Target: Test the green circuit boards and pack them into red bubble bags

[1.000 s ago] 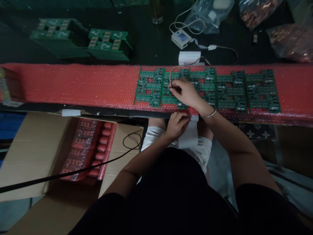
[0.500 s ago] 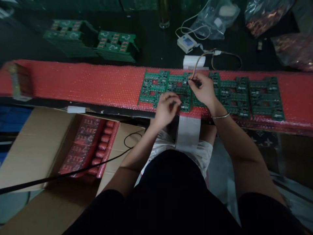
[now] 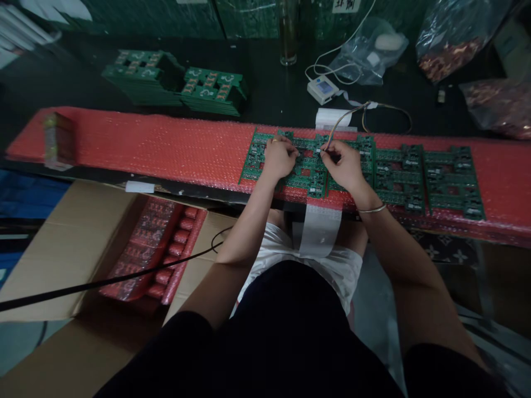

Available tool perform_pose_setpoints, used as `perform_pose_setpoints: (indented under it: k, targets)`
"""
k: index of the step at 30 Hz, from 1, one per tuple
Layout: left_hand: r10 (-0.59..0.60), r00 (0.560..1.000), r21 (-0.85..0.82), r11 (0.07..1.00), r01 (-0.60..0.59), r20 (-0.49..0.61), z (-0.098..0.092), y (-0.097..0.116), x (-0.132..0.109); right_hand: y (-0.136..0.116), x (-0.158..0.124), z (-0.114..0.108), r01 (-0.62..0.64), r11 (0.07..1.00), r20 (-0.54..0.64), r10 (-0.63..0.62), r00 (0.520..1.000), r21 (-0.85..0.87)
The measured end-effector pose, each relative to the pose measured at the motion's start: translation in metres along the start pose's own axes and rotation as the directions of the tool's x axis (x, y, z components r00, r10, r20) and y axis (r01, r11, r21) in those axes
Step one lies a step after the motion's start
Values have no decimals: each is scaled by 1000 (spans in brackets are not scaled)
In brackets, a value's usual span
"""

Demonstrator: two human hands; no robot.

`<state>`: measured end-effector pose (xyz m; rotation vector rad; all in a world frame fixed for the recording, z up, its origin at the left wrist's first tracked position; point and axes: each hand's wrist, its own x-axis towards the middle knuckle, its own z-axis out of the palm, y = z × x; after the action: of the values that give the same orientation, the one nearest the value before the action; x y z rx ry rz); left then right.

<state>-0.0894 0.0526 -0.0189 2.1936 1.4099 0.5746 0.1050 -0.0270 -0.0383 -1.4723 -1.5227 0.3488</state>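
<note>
A row of several green circuit boards lies on red bubble wrap. Over the left part of the row, my left hand rests with bent fingers drawn together at the board surface; whatever sits at its fingertips is hidden. My right hand pinches the end of a thin wire cable close against a board near the middle. From there the cable loops back to a small white device with a screen behind the boards.
Stacked green boards stand at the back left, near a glass. Bags of copper-coloured parts lie at the back right. A small box stands on the wrap's left end. Below the table edge, an open carton holds red-wrapped boards.
My left hand has moved forward, from above the boards' near edge onto the board surface. My right hand keeps its place with the cable. The view has shifted slightly.
</note>
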Motion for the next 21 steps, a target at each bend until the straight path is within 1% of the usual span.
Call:
perform_pose_setpoints:
  k: [6,11,14,17,19,21]
  targets:
    - [0,998,65,998,4,-59,2,6,-5,0,-1,1,23,1000,-26,-23,999,16]
    - [30,999,86,996,-27,-40,2,3,-2,-1,0,0,5,1000,-9,-5,1000,12]
    - [123,992,44,992,-121,-27,-6,-5,-3,-1,0,0,-15,999,-16,16,1000,30]
    - [255,967,17,967,-255,30,-18,-12,-12,-3,1,-1,-24,998,-36,26,999,61]
    - [321,942,82,941,-329,99,-24,-11,-24,-4,1,-2,-24,996,-37,27,999,83]
    - [338,928,193,911,-365,158,-25,-6,-35,-6,1,-3,-26,994,-23,29,999,102]
